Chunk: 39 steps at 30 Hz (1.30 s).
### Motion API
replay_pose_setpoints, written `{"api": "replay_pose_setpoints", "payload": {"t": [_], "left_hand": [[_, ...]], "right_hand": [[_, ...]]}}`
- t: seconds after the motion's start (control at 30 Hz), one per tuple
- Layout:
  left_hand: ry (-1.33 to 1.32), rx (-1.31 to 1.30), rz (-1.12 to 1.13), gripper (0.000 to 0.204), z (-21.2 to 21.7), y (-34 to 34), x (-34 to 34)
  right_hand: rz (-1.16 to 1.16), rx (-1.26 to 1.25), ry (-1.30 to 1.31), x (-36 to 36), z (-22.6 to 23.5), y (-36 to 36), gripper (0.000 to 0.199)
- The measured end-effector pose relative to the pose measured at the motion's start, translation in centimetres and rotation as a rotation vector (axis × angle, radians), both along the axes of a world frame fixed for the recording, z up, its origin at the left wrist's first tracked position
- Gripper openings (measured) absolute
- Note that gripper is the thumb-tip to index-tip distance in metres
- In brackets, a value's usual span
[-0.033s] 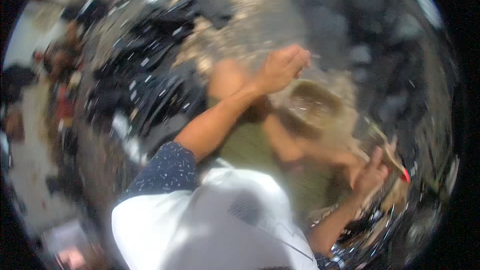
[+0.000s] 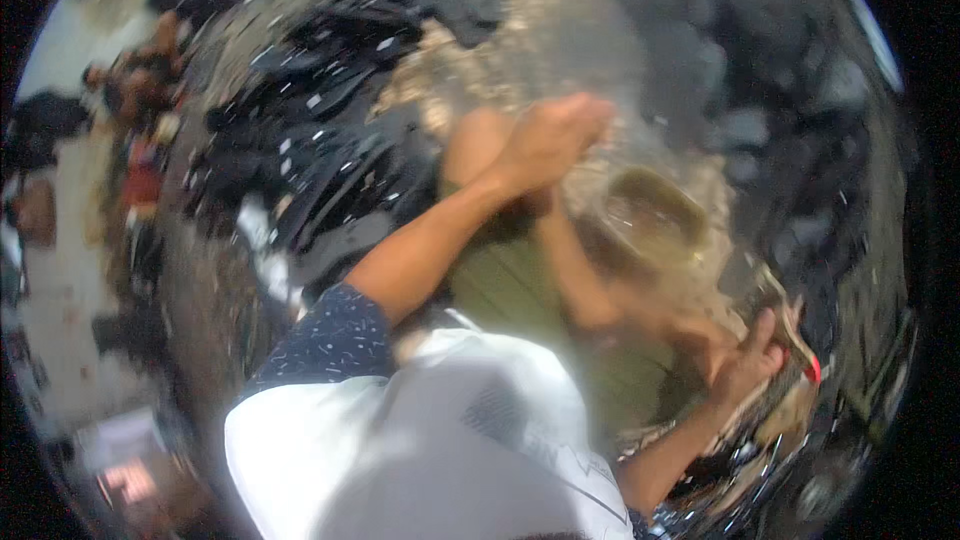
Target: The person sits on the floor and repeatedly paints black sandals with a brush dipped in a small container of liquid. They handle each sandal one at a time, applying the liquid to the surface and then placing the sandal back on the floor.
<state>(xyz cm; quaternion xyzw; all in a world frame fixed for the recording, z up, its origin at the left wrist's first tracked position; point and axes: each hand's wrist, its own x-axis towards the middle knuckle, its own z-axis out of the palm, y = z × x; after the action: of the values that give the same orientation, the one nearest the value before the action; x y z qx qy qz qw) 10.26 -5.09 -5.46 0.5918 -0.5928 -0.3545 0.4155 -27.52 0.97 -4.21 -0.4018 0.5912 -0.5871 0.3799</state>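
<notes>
R hand [image 2: 745, 365] by red-tipped strip [image 2: 798, 338], right of tub [image 2: 695, 212], L hand [image 2: 553, 138] off tub's far-left side; we can't tell either grip's opening or hold (blur), imo we'd steady strip w/ R, go slow.

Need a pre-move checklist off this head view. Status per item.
1. Both hands in view: ok. Left hand at upper centre, right hand at lower right.
2. Left hand's grip: cannot tell; its fingers are smeared by blur.
3. Right hand's hold on the curved strip with a red end: cannot tell; they are close together, contact unclear.
4. Basin open side up: ok.
5. Basin contents identified: cannot tell; the inside is too blurred.
6. Image sharp enough to judge fine contact: not ok; heavy blur.
</notes>
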Motion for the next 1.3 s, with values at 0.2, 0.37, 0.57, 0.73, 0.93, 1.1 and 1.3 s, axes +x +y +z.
{"api": "replay_pose_setpoints", "payload": {"t": [0.2, 0.37, 0.57, 0.73, 0.93, 1.1, 1.3], "left_hand": [[-0.515, 0.024, 0.67, 0.036, 4.6, 20.9, 16.6], [-0.992, 0.669, 0.585, 0.066, 5.5, 31.2, 23.8], [-1.176, 0.755, 0.328, 0.037, 5.4, 31.5, 27.0], [-1.28, 0.624, 0.603, 0.039, 10.9, 28.8, 18.1], [-0.832, 0.16, 0.371, 0.031, 15.0, 27.3, 8.4], [-0.066, 0.131, -0.012, 0.054, 12.1, 23.8, 3.3], [-0.539, -0.179, 0.171, 0.046, 7.5, 18.6, -3.4]], "right_hand": [[-0.07, 0.064, 0.159, -0.2, -1.3, -1.0, 0.043], [0.177, 0.05, 0.222, -1.2, -0.3, -2.3, 0.049], [0.519, 0.182, 0.437, -0.6, -3.6, -4.0, 0.046], [0.698, -0.158, 1.063, -0.2, -4.5, -2.4, 0.028], [0.537, -0.159, 0.322, -5.8, -3.9, -0.8, 0.026], [0.588, -0.033, 1.461, -14.0, 0.7, 1.2, 0.028], [0.07, -0.199, 0.38, -13.9, 2.1, 2.0, 0.021]]}}
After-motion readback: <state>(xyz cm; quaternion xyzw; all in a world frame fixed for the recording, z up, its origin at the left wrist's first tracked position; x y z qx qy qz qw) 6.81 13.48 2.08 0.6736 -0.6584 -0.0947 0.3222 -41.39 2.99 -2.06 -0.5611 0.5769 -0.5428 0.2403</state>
